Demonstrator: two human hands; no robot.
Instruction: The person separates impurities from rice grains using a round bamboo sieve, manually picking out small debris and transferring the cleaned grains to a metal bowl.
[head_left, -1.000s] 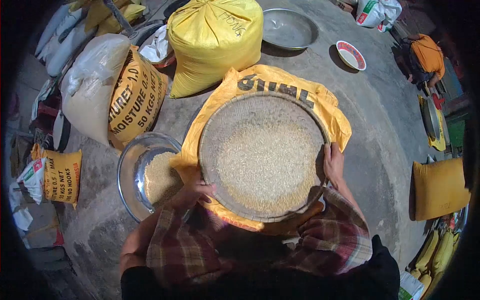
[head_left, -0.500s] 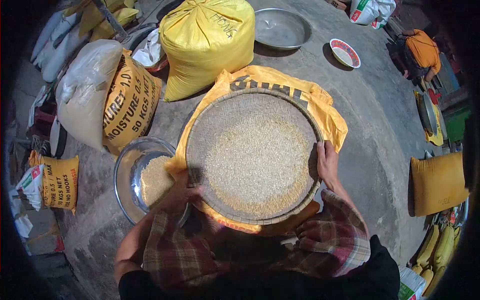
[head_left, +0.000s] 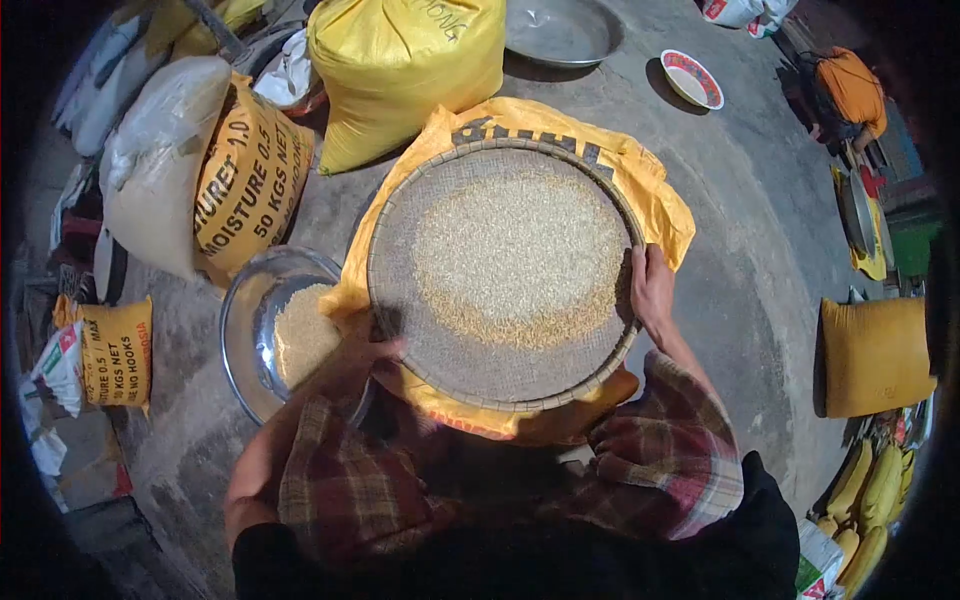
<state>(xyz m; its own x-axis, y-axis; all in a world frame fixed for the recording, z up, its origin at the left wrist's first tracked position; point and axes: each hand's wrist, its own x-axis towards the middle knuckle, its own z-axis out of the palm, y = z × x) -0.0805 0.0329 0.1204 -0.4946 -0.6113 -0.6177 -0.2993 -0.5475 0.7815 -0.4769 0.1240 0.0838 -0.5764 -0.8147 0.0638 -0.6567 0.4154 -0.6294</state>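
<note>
Both my hands hold a round woven winnowing tray (head_left: 470, 375) by its rim. My left hand (head_left: 372, 350) grips the lower left edge, and its fingers are partly hidden beneath the tray. On the right edge, my right hand (head_left: 652, 290) has its thumb on the rim and its other fingers out of sight below. Pale grain (head_left: 520, 245) lies spread in the tray's upper and middle part, with a browner band along its lower side. Under the tray is a yellow-orange sack (head_left: 655, 215). Left of it stands a metal basin (head_left: 232, 340) containing more grain (head_left: 303, 335).
A full yellow sack (head_left: 405, 80) and an open printed sack (head_left: 250, 180) stand ahead on the left. Farther off are a wide metal pan (head_left: 565, 30) and a red-rimmed bowl (head_left: 692, 80). A person in orange (head_left: 850, 90) is at far right, beyond a lying sack (head_left: 875, 355).
The grain has shifted toward the tray's far side, baring the near part of the weave. The tray appears slightly higher in view, and both hands still grip it.
</note>
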